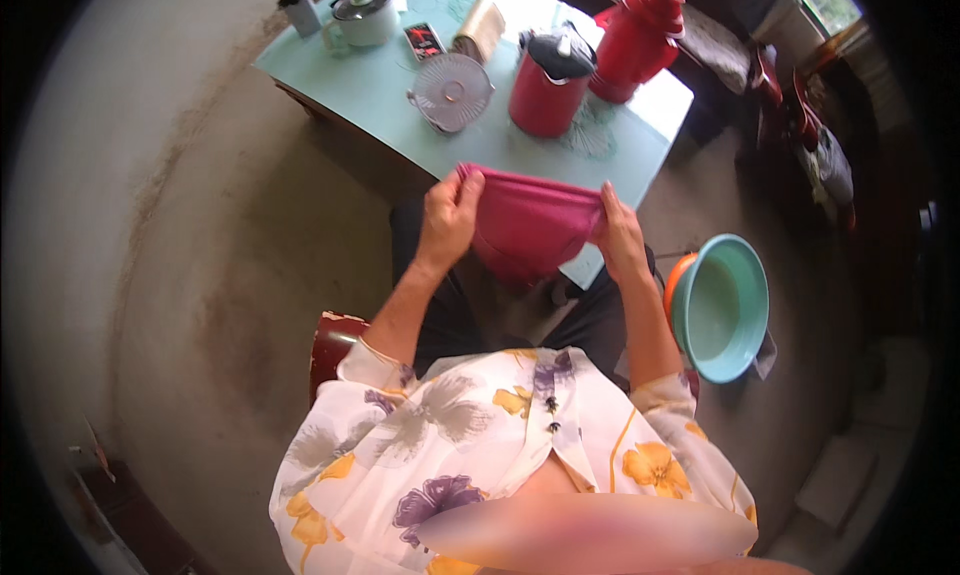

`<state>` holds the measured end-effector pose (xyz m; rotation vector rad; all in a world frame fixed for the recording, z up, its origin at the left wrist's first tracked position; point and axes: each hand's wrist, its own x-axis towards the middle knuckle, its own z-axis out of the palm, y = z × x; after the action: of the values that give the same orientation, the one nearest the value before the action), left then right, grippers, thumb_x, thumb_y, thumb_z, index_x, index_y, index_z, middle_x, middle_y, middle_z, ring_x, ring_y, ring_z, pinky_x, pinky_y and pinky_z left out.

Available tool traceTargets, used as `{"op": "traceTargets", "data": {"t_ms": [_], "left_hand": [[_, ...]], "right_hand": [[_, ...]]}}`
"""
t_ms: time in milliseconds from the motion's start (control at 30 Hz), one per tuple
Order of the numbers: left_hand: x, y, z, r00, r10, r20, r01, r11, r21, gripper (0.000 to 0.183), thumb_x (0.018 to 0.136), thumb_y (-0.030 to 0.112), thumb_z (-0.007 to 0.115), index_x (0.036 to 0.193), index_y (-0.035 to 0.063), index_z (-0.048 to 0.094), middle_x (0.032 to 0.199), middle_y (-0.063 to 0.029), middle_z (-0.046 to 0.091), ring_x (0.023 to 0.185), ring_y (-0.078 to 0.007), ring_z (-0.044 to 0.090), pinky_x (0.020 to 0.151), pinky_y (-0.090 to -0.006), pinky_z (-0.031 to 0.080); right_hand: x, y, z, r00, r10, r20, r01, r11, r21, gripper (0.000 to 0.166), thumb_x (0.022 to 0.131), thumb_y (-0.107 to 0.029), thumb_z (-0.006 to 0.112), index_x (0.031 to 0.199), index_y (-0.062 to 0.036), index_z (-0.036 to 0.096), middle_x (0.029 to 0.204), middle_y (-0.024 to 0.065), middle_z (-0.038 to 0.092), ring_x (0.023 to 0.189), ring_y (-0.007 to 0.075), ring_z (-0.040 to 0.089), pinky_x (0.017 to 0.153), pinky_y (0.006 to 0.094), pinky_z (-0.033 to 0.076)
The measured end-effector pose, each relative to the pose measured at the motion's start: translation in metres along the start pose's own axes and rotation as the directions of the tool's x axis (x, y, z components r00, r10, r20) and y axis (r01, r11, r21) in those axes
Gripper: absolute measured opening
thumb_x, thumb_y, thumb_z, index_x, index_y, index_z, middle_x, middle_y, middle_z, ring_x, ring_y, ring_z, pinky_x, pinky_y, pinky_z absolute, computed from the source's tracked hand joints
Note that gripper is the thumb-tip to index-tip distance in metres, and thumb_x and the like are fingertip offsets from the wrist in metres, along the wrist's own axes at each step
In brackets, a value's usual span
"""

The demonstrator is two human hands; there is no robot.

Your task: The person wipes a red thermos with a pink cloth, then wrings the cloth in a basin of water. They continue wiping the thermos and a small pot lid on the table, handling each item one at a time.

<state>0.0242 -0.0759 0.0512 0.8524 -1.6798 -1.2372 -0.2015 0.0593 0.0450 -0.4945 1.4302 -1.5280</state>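
Observation:
A pink piece of fabric [532, 226] hangs stretched between my two hands, above my lap and the near edge of the table. My left hand [450, 218] grips its upper left corner, thumb on top. At the upper right corner, my right hand [619, 230] pinches the cloth with the thumb along the edge. The top edge is drawn nearly straight, and the lower part sags in a rounded curve. Whether it is a garment or another cloth item, I cannot tell. Beyond it lies the pale green tabletop [480, 146].
On the table stand a red thermos flask [637, 42], a red lidded container [549, 98], a clear ribbed glass lid or dish [452, 87], a pale pot with a lid [367, 23] and a dark box [424, 42]. A turquoise basin [724, 312] stands to my right, an orange one [675, 278] beside it.

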Motion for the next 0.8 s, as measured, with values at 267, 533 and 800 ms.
{"op": "traceTargets", "data": {"t_ms": [267, 533, 800], "left_hand": [[0.056, -0.015, -0.01, 0.988, -0.026, 0.153, 0.024, 1.0, 0.016, 0.036, 0.099, 0.031, 0.055, 0.091, -0.0043, 0.06, 0.064, -0.0139, 0.051, 0.062, -0.0111, 0.043, 0.06, -0.0335, 0.044], [0.027, -0.009, -0.04, 0.976, -0.121, 0.183, 0.015, 0.869, 0.494, 0.028, 0.091, 0.023, 0.064, 0.099, -0.0038, 0.064, 0.064, -0.0157, 0.062, 0.06, -0.0201, 0.065, 0.06, -0.0352, 0.048], [0.034, -0.024, -0.047, 0.969, -0.104, 0.223, 0.057, 0.976, 0.208, 0.024, 0.093, 0.02, 0.065, 0.1, -0.0027, 0.069, 0.079, 0.0004, 0.067, 0.071, -0.004, 0.058, 0.063, -0.0224, 0.047]], "right_hand": [[0.013, -0.023, 0.009, 0.957, -0.032, 0.288, 0.088, 0.979, -0.182, 0.017, 0.09, -0.014, 0.067, 0.103, -0.0058, 0.06, 0.093, -0.0017, 0.06, 0.082, 0.0066, 0.058, 0.062, 0.0223, 0.045], [-0.015, -0.008, -0.016, 0.967, -0.254, 0.018, 0.214, 0.77, -0.601, 0.023, 0.096, -0.018, 0.058, 0.109, 0.0002, 0.057, 0.071, 0.0096, 0.066, 0.069, 0.0081, 0.061, 0.062, 0.0265, 0.048], [-0.02, -0.02, -0.028, 0.996, -0.079, 0.051, 0.085, 0.988, -0.131, 0.021, 0.1, -0.022, 0.054, 0.112, -0.0061, 0.062, 0.084, -0.0014, 0.059, 0.074, 0.0042, 0.058, 0.067, 0.0208, 0.052]]}}
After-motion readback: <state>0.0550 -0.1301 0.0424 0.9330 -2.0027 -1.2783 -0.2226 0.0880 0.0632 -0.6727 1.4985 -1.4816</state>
